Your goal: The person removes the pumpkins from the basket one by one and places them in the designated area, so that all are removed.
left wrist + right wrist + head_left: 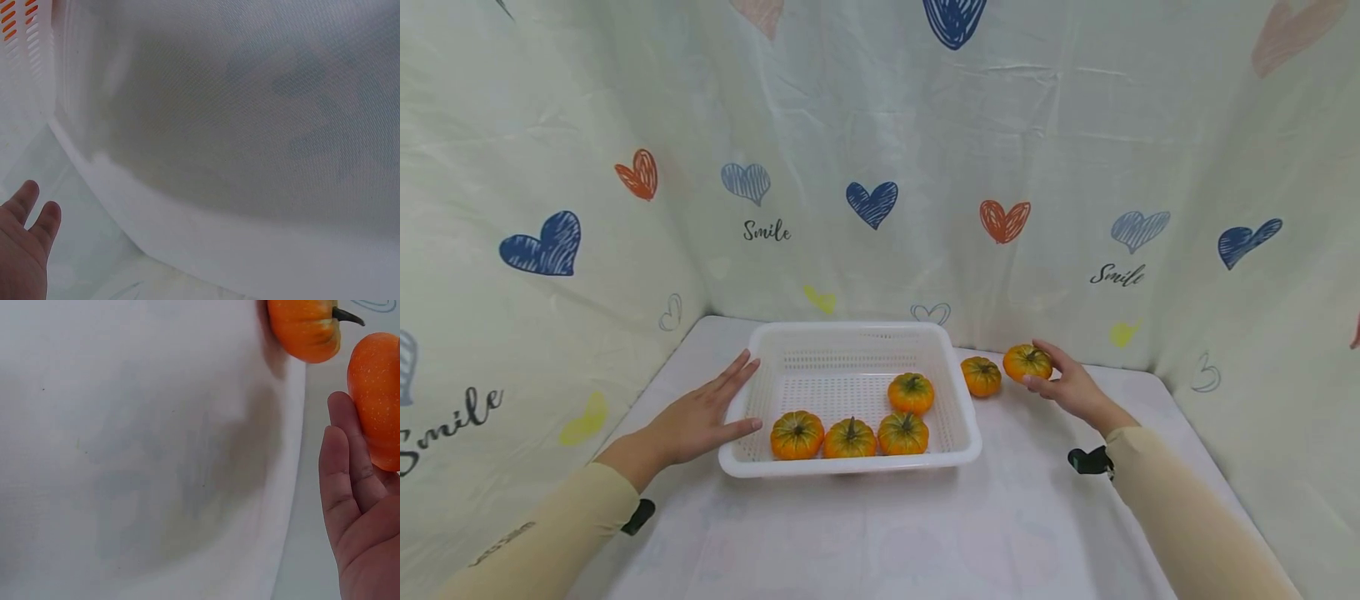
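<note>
My right hand (1078, 392) grips a small orange pumpkin (1027, 363) between thumb and fingers, right of the basket. In the right wrist view its smooth, speckled orange side (377, 403) leans against the fingers. Beside it on the table sits another pumpkin (981, 377), close to the basket's right wall. The white plastic basket (850, 467) holds several more pumpkins: three in a row along the front, such as the left one (797, 435), and one behind them (911, 393). My left hand (700, 417) is spread with straight fingers at the basket's left rim.
A white cloth covers the table (880, 533). Pale curtains (880, 125) printed with hearts and "Smile" hang behind the table and along both sides, close to its edges. Each wrist carries a small black device, one of them under the right sleeve (1090, 461).
</note>
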`<state>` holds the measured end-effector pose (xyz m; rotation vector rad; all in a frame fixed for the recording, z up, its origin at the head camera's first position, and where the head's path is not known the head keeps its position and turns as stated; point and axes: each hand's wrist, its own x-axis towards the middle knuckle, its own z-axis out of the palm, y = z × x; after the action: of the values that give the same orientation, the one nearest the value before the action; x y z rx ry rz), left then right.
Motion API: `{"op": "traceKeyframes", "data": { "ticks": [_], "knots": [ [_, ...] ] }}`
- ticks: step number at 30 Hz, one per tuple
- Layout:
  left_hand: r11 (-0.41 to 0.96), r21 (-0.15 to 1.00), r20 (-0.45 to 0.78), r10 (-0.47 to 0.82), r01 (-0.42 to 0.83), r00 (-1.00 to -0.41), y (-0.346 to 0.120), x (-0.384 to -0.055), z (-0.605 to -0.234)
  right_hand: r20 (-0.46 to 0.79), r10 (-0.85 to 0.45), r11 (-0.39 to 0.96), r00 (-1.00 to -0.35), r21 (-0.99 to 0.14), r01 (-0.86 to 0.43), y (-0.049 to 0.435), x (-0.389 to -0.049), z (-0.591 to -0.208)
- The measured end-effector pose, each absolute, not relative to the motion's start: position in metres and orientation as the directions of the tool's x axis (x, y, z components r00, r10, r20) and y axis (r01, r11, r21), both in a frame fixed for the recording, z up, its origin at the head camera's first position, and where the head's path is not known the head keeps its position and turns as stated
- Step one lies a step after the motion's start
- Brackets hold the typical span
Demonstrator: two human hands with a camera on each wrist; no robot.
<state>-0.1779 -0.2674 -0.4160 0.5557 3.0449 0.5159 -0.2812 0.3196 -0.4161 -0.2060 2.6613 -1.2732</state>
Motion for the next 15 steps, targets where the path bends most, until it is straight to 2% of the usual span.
{"op": "traceKeyframes", "data": {
  "ticks": [15],
  "knots": [
    [0.888,0.316,0.041,0.339,0.334,-0.94,-0.265,-0.175,-0.41,-0.21,-0.086,0.652,-0.974,-0.751,0.104,0.323,-0.292,-0.456]
  ]
}}
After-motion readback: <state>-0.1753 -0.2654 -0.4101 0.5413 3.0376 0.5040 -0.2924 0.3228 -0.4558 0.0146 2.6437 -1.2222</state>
